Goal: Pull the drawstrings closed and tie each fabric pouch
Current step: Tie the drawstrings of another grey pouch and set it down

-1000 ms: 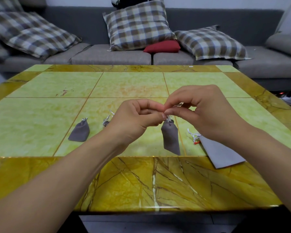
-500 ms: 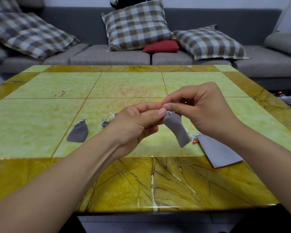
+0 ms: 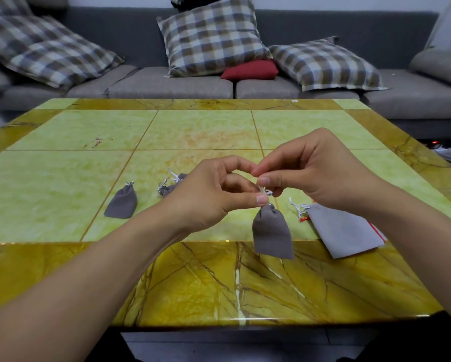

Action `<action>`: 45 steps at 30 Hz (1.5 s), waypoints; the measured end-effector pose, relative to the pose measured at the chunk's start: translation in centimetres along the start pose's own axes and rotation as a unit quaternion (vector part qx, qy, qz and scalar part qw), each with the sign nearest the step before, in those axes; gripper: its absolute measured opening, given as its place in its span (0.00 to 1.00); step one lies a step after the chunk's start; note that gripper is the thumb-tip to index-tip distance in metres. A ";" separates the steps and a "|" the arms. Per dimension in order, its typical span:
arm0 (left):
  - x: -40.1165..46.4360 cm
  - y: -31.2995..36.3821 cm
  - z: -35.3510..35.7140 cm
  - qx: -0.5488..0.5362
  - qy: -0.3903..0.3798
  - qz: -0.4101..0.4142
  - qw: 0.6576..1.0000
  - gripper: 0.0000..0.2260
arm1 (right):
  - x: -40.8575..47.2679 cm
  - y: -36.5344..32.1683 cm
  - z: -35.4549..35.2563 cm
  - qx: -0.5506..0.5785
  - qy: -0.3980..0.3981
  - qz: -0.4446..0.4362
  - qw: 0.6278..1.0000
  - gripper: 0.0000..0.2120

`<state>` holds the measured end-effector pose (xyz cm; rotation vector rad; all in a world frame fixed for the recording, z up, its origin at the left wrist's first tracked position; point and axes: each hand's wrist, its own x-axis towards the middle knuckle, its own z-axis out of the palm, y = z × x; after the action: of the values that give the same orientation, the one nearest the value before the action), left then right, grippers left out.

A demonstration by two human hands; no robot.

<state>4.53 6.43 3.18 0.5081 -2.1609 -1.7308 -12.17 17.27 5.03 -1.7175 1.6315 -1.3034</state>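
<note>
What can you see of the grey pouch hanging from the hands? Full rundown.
The held pouch is small, dark grey, of soft matte cloth like felt or velvet. Its neck is gathered tight at the top, where a pale silvery drawstring comes out. It hangs upright in the air below the hands, over the near part of the table, body smooth and roughly rectangular. The left hand pinches at the neck, thumb just above the gather; the right hand pinches the string above. No other pouch touches it.

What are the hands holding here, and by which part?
Both the left hand and right hand pinch the white drawstrings atop the small grey fabric pouch, which hangs below.
</note>
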 end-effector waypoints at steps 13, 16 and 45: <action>0.1 -0.1 1.3 -0.277 0.055 -0.081 0.956 0.08 | 0.3 -0.1 2.6 0.057 0.188 0.003 0.980 0.05; 0.3 -0.1 1.5 -0.352 0.046 -0.117 0.927 0.09 | 0.3 -0.1 2.8 0.066 0.208 0.004 0.976 0.06; 0.6 -0.8 0.5 -0.208 0.163 -0.025 0.964 0.07 | 0.2 0.2 2.9 0.033 0.127 0.047 0.990 0.04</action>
<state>3.77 6.45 2.33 0.6765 -1.5194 -1.9031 -9.87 16.28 3.62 -1.4641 1.7613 -1.5625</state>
